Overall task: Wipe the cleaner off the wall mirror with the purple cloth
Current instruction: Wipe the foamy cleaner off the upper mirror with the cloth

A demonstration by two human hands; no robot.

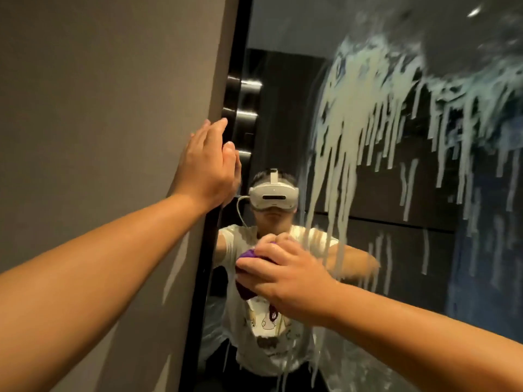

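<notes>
Cloth (249,254) bunched inside right hand (291,275) grip, against mirror (396,193).

White headset (274,197), white printed T-shirt (271,329), bare forearms

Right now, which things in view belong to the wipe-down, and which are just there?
In the job: purple cloth gripped in right hand; wall mirror; cleaner running down it.
Not in the job: grey wall, left hand resting at its edge.
</notes>
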